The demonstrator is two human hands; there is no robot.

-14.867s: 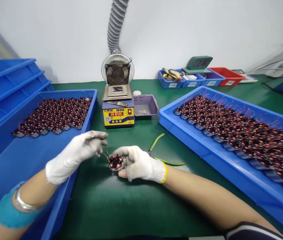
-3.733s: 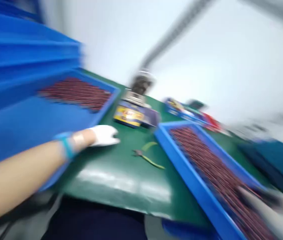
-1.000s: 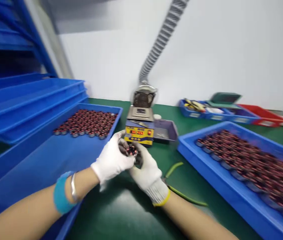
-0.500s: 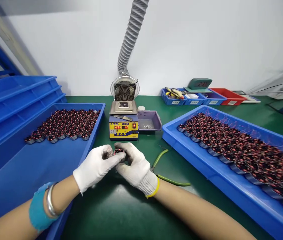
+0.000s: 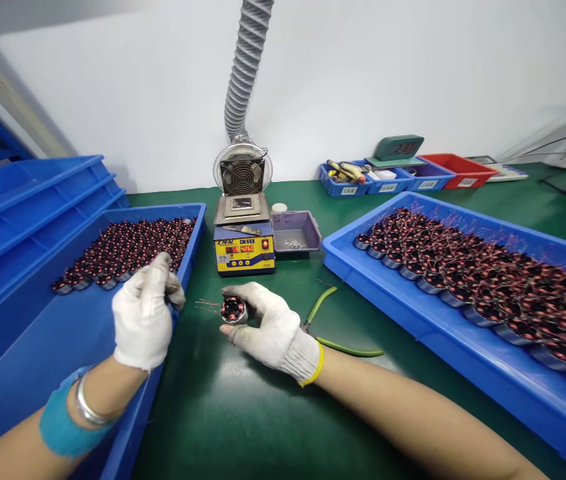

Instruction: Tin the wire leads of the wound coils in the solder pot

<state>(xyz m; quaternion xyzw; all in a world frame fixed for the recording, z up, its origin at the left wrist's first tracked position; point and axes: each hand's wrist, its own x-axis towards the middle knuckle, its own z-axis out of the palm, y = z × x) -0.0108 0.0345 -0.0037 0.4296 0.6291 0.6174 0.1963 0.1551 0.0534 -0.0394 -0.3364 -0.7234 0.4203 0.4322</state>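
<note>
Head view: I see right hand [image 5: 270, 330] pinching the coil [image 5: 233, 310], leads pointing frame-left toward left hand [image 5: 143, 317], which is loosely curled, holding nothing I can see.

The right tray [image 5: 467, 340] and left tray [image 5: 27, 353] are cut off by the frame edges. Labels on the far bins [image 5: 387, 181] are too small to read. The right hand [image 5: 267, 327] hides the underside of the coil [image 5: 233, 310].
</note>
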